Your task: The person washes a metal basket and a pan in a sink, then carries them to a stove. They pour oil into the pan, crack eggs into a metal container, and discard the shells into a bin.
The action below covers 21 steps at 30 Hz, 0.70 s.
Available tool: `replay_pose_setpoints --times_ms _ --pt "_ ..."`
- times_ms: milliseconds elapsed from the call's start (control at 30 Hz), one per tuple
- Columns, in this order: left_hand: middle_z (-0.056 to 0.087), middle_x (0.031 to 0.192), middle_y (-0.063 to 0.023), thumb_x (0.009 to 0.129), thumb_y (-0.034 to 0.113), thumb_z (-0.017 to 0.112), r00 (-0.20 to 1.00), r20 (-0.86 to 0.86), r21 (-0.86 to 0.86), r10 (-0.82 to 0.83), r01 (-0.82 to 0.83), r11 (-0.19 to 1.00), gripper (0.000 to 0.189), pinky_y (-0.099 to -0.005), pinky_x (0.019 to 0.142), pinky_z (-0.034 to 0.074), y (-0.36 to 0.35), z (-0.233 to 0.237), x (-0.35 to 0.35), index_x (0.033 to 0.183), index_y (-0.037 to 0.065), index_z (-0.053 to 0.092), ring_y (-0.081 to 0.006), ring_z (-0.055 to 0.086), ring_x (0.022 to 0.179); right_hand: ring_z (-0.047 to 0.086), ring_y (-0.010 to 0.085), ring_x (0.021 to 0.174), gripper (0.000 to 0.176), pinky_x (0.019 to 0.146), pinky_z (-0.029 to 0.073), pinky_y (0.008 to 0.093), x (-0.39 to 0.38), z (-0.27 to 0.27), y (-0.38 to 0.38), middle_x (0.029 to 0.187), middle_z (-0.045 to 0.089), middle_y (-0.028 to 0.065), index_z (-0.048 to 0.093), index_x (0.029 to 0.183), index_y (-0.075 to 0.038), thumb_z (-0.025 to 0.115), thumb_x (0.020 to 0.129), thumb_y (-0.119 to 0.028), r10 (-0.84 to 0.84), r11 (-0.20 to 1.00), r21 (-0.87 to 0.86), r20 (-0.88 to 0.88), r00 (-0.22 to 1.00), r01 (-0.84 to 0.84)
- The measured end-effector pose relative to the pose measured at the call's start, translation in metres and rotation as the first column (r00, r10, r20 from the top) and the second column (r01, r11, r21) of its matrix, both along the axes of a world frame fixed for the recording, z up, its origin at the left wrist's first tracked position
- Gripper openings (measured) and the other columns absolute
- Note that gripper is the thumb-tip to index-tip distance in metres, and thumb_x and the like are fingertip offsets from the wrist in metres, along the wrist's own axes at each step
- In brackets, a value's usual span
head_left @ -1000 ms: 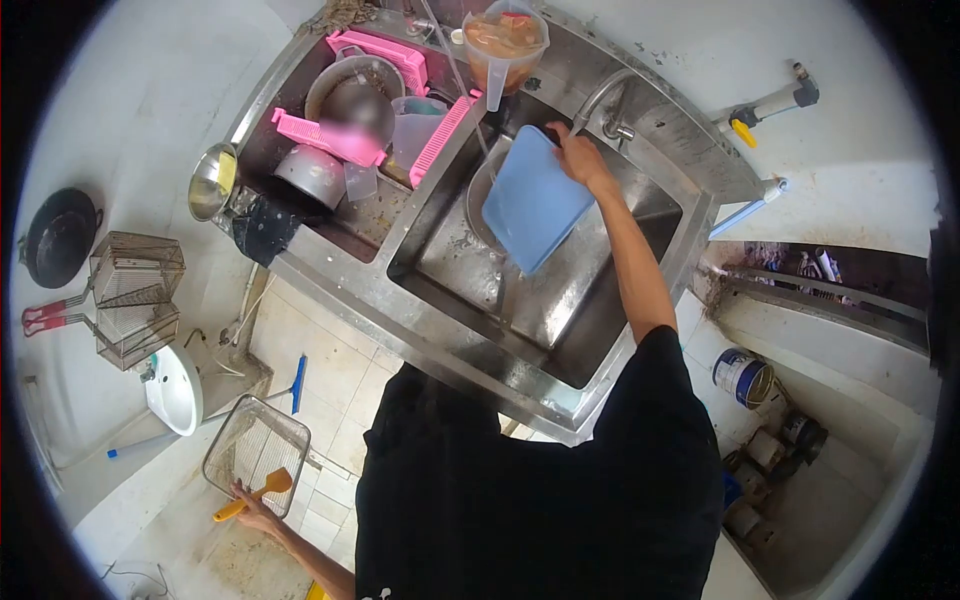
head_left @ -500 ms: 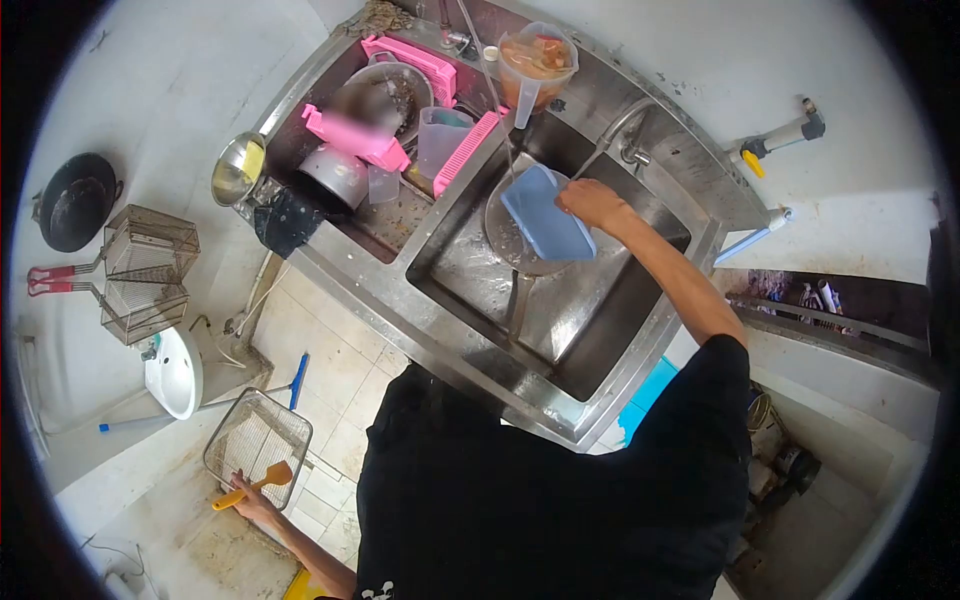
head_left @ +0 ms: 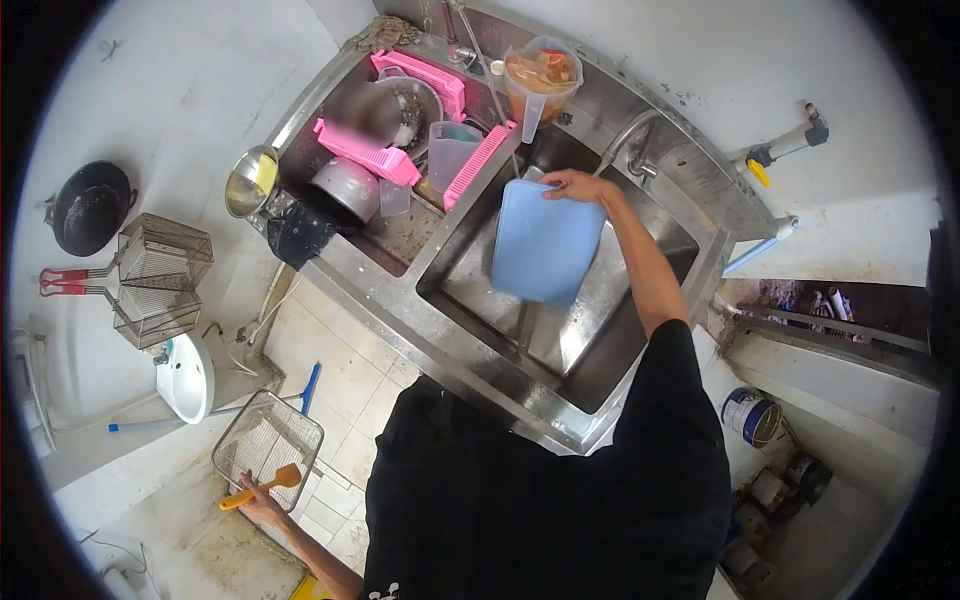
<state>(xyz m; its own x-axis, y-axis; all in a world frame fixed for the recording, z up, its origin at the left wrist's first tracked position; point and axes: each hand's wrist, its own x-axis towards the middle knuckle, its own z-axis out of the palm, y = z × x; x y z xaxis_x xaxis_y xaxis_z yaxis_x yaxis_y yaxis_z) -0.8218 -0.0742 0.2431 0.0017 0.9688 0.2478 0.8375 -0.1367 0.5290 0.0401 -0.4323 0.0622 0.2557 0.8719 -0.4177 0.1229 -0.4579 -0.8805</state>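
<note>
My right hand (head_left: 578, 187) grips the upper edge of a light blue rectangular plastic container (head_left: 548, 245), holding it over the steel sink basin (head_left: 645, 300). A pan lies beneath it in the basin, mostly hidden, with its handle (head_left: 526, 325) showing below the container. Down at the lower left, my left hand (head_left: 262, 503) is closed around the handle of an orange spatula (head_left: 287, 475). It overlaps the near edge of a rectangular wire basket (head_left: 268, 440), which is over the floor.
The faucet (head_left: 630, 145) arches over the basin's back right. A clear pitcher (head_left: 540, 88) with orange-brown contents stands on the back ledge. Pink baskets (head_left: 425, 82) and a metal pot (head_left: 345, 185) fill the left basin. Fryer baskets (head_left: 160, 275) and a black pan (head_left: 92, 208) hang at left.
The blue container has turned more upright and broader toward me, and shifted slightly downward, covering the pan. My right hand has moved up to its top edge. My left hand keeps the spatula.
</note>
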Motion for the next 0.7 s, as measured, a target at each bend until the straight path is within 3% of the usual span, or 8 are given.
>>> replay_pose_setpoints --times_ms 33,133,200,367,433,533,567,700 --pt "0.072 0.097 -0.0146 0.098 0.036 0.055 1.0 0.003 0.01 -0.006 0.006 1.0 0.046 -0.0318 0.064 0.052 0.001 -0.002 -0.002 0.109 -0.008 0.067 -0.0181 0.064 0.077 0.057 0.0116 0.105 0.05 0.092 0.043 0.0267 0.0 -0.011 -0.001 0.116 0.063 0.0032 0.056 0.131 -0.008 0.069 0.089 -0.031 0.016 0.999 -0.049 0.023 1.0 -0.015" --pt "0.071 0.099 -0.0162 0.098 0.038 0.054 1.0 0.027 0.024 -0.008 0.008 1.0 0.048 -0.0314 0.064 0.052 0.001 0.0 -0.015 0.11 -0.007 0.067 -0.0186 0.064 0.078 0.053 0.0168 0.117 0.052 0.1 0.039 0.0286 -0.012 -0.004 -0.013 0.123 0.062 0.0064 0.058 0.132 -0.013 0.07 0.086 -0.035 -0.097 0.979 -0.191 -0.108 0.989 0.075" --pt "0.071 0.1 -0.0173 0.098 0.039 0.053 0.996 0.086 0.013 0.014 -0.015 1.0 0.049 -0.031 0.063 0.052 -0.008 0.003 -0.012 0.109 -0.007 0.067 -0.0189 0.064 0.078 0.053 0.0163 0.117 0.053 0.1 0.039 0.0277 -0.013 -0.003 -0.035 0.124 0.062 0.0063 0.058 0.131 -0.011 0.071 0.086 -0.035 -0.166 0.973 -0.179 -0.121 0.979 0.143" --pt "0.07 0.101 -0.0182 0.097 0.043 0.052 0.996 0.045 -0.005 0.076 -0.076 0.997 0.052 -0.0322 0.057 0.053 -0.021 0.015 -0.014 0.11 -0.005 0.068 -0.0214 0.066 0.081 0.055 0.014 0.112 0.053 0.098 0.04 0.0258 0.001 0.01 -0.068 0.122 0.062 0.0072 0.058 0.13 -0.006 0.071 0.086 -0.033 -0.254 0.962 -0.158 -0.215 0.943 0.223" --pt "0.07 0.101 -0.0172 0.097 0.043 0.053 0.997 0.031 -0.014 0.072 -0.072 0.997 0.052 -0.0326 0.057 0.053 -0.023 0.017 -0.012 0.109 -0.005 0.068 -0.0214 0.066 0.082 0.056 0.0124 0.109 0.051 0.096 0.042 0.0253 0.007 0.012 -0.069 0.119 0.063 0.0072 0.059 0.129 -0.006 0.07 0.087 -0.032 -0.319 0.945 -0.149 -0.21 0.924 0.292" --pt "0.071 0.101 -0.0154 0.097 0.044 0.053 0.996 -0.034 -0.036 0.078 -0.08 0.996 0.052 -0.0339 0.059 0.054 -0.023 0.016 -0.018 0.108 -0.005 0.069 -0.0225 0.066 0.084 0.058 0.0132 0.107 0.053 0.095 0.043 0.0269 0.016 0.002 -0.061 0.118 0.063 0.0056 0.059 0.128 -0.003 0.072 0.086 -0.032 -0.394 0.919 -0.152 -0.386 0.834 0.363" --pt "0.071 0.101 -0.0152 0.097 0.044 0.053 0.997 -0.036 -0.02 0.07 -0.07 0.997 0.052 -0.0344 0.06 0.054 -0.021 0.017 -0.016 0.108 -0.005 0.069 -0.0228 0.066 0.085 0.06 0.0127 0.103 0.051 0.094 0.045 0.0273 0.013 0.008 -0.056 0.115 0.065 0.0061 0.059 0.126 -0.004 0.074 0.085 -0.031 -0.463 0.886 -0.143 -0.336 0.82 0.442" --pt "0.071 0.101 -0.0152 0.097 0.047 0.051 0.998 0.013 -0.022 0.065 -0.065 0.998 0.055 -0.0365 0.064 0.055 -0.023 0.013 -0.018 0.108 -0.004 0.069 -0.0248 0.067 0.087 0.061 0.0121 0.097 0.056 0.087 0.05 0.0285 0.025 -0.014 -0.042 0.109 0.066 0.0053 0.059 0.127 -0.007 0.077 0.082 -0.034 -0.465 0.877 -0.098 -0.411 0.784 0.469"
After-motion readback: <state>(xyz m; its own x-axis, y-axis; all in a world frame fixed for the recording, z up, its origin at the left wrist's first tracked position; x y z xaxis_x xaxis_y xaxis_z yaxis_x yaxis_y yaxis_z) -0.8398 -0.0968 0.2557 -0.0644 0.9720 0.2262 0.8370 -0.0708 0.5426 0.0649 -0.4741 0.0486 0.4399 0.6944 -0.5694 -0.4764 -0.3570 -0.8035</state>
